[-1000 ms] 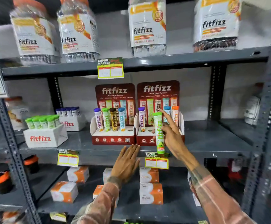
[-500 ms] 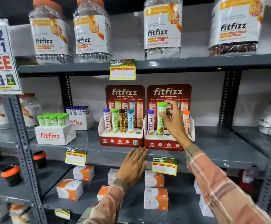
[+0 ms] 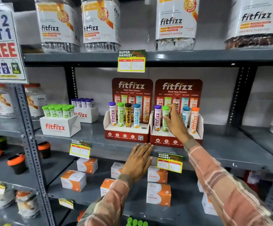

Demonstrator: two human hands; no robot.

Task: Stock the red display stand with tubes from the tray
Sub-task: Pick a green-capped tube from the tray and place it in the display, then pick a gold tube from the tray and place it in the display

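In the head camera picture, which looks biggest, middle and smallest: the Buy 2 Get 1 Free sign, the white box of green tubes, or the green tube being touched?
1. Free sign
2. white box
3. green tube

The sign may be nearer the camera, so true sizes are unsure.

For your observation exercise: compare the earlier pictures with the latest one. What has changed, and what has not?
The right hand lifted the green tube up from the shelf edge into the right stand, beside the purple tube; its grip remains. The left hand stayed on the shelf edge.

head cam | faces shelf (image 3: 100, 141) front-on, slightly down | near
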